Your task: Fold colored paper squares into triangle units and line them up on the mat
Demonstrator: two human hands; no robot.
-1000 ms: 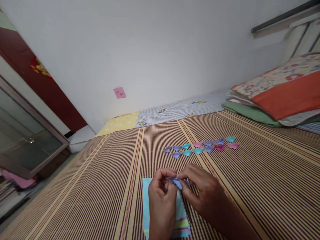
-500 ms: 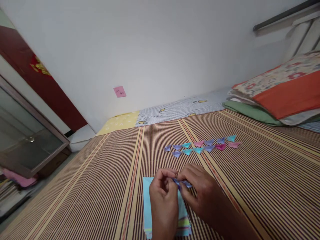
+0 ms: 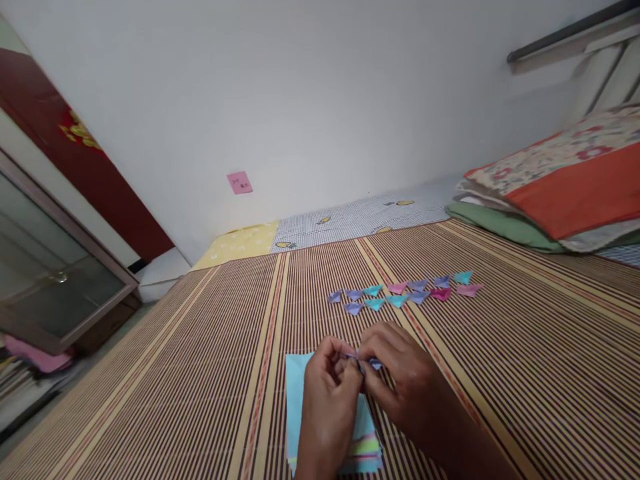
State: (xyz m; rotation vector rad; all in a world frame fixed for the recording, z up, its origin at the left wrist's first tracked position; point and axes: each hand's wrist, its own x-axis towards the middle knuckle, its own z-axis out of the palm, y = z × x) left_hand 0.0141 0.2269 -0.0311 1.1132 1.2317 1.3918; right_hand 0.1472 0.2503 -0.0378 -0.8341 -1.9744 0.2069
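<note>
A small folded blue-purple paper [image 3: 375, 363] is pinched between both hands, its shape mostly covered by fingers. My left hand [image 3: 331, 400] grips it from the left with curled fingers, above a stack of coloured paper sheets [image 3: 296, 387] with light blue on top. From the right, my right hand [image 3: 400, 367] holds the same paper between thumb and fingers. Beyond the hands, two rows of small folded paper pieces [image 3: 397, 301] in purple, turquoise and pink lie on the striped mat [image 3: 225, 347].
Folded bedding [image 3: 575, 180] is piled at the right by the wall. A pink note [image 3: 240, 182] is stuck on the wall. At the far left stands a glass-fronted cabinet [image 3: 55, 253]. Patterned cloth [image 3: 340, 223] shows along the mat's far edge.
Both hands have shifted slightly, with the fingertips closer together. Less of the folded blue-purple paper shows between them now.
</note>
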